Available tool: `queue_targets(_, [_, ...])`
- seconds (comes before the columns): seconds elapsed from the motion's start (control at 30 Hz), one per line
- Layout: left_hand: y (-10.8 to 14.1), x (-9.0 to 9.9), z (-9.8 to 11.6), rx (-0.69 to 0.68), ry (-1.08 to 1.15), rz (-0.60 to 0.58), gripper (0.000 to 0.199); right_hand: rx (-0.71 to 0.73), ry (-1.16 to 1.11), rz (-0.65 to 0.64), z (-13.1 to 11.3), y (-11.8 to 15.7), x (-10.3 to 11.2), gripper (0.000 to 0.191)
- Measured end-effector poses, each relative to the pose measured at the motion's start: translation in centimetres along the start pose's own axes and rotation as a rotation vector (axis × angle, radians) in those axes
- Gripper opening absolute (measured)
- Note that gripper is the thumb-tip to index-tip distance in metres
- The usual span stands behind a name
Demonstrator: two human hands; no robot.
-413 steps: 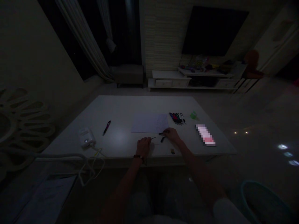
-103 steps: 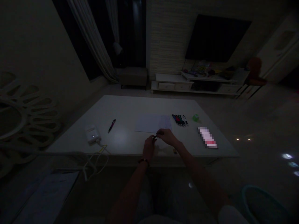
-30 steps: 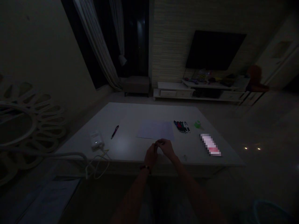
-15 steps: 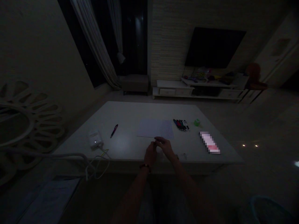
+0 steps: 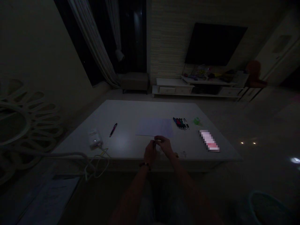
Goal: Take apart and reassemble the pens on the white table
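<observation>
Dim room, working at the near edge of the white table (image 5: 122,109). My left hand (image 5: 149,153) and right hand (image 5: 164,145) are close together, touching at the fingertips, both curled nearly shut around something small and dark; I cannot tell which one has hold of it. A thin rod (image 5: 145,135) runs left from my fingers, along the lower edge of the paper sheet (image 5: 153,127). The sheet lies just beyond my hands, toward the table's middle. Right of it on the table: a row of pens (image 5: 180,123), a small green object (image 5: 197,121), and a pixelated pink-and-white item (image 5: 209,140). Left on the table: a lone pen (image 5: 113,129) and a white box (image 5: 94,139) with cables (image 5: 97,165) trailing over the near edge.
</observation>
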State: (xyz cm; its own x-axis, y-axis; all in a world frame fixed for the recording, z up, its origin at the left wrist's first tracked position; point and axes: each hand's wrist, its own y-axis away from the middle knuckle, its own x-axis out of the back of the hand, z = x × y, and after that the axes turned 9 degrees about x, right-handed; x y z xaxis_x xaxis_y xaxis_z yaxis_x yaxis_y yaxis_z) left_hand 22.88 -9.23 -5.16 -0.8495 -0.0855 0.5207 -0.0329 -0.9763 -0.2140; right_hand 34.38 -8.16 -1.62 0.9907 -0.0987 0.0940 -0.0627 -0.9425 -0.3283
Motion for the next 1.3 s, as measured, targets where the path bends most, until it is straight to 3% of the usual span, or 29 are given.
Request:
queue_targets(0.17, [0.0, -0.2, -0.2, -0.049, 0.008, 0.011, 0.018, -0.005, -0.020, -0.010, -0.3, 0.1, -0.3, 0.027])
queue_targets(0.3, [0.0, -0.4, -0.5, -0.056, 0.002, 0.022, 0.019, -0.041, 0.042, 0.100, -0.1, 0.1, -0.7, 0.023])
queue_targets(0.47, [0.0, -0.4, -0.7, -0.063, -0.004, 0.063, 0.019, -0.031, -0.065, 0.051, 0.2, 0.6, -0.9, 0.025])
queue_targets(0.57, [-0.1, -0.4, -0.7, -0.074, 0.011, 0.071, 0.018, -0.054, -0.025, 0.151, 0.1, 0.8, -1.2, 0.024])
queue_targets(0.7, [-0.2, -0.5, -0.9, -0.088, 0.033, 0.091, 0.019, 0.011, -0.090, 0.093, -0.3, 0.8, -1.8, 0.027])
queue_targets(0.87, [-0.3, -0.6, -1.1, -0.151, 0.040, 0.081, 0.020, -0.028, -0.090, 0.221, -0.6, 1.0, -2.6, 0.020])
queue_targets(1.0, [-0.2, -0.5, -1.1, -0.114, 0.049, 0.149, 0.019, -0.026, -0.157, 0.139, -0.6, 1.2, -2.6, 0.021])
queue_targets(1.13, [-0.2, -0.6, -1.2, -0.131, 0.042, 0.111, 0.019, -0.083, -0.076, 0.275, -0.5, 1.3, -2.6, 0.018])
queue_targets(1.3, [-0.3, -0.9, -1.7, -0.086, 0.008, 0.113, 0.018, -0.013, -0.116, 0.198, -0.5, 1.5, -2.7, 0.021])
